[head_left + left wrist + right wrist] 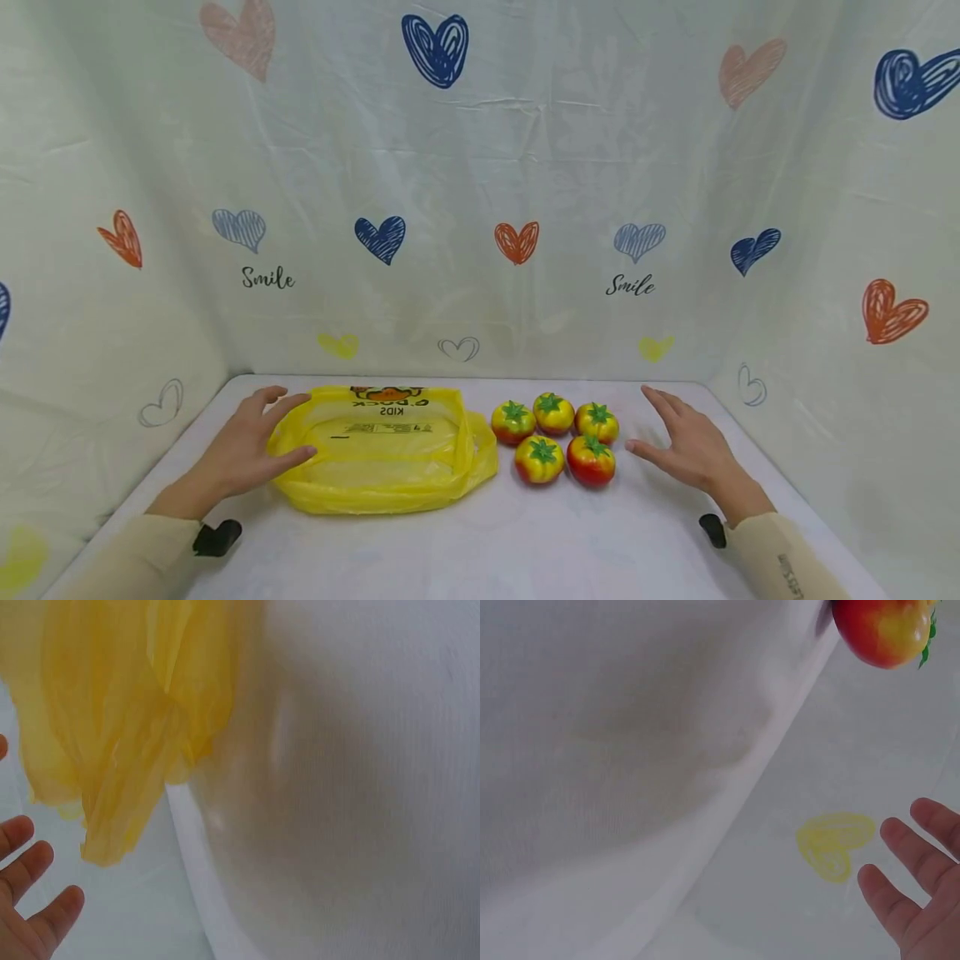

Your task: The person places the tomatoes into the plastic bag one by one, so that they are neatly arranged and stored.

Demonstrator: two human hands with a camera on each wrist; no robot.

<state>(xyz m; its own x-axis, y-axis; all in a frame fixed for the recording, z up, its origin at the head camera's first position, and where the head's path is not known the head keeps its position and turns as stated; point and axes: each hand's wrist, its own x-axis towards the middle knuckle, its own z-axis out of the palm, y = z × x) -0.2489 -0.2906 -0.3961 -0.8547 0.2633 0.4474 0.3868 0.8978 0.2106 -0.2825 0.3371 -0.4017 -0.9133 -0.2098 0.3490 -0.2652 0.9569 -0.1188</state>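
A yellow plastic bag (375, 450) with printing on it lies flat on the table, left of centre. My left hand (243, 450) is at the bag's left end with fingers spread; whether it touches the bag I cannot tell. In the left wrist view, crumpled yellow plastic (127, 712) hangs close to the fingertips (67, 901). Several red and yellow tomatoes (539, 460) with green leafy tops sit grouped right of the bag. To their right my right hand (690, 446) hovers, fingers apart and holding nothing. One tomato (885, 634) shows at the top of the right wrist view.
A white cloth covers the table (540, 542). Pale curtains (480, 167) printed with hearts and "Smile" stand behind it and on both sides. A dark strap piece (217, 538) shows at the left wrist and another (712, 530) at the right.
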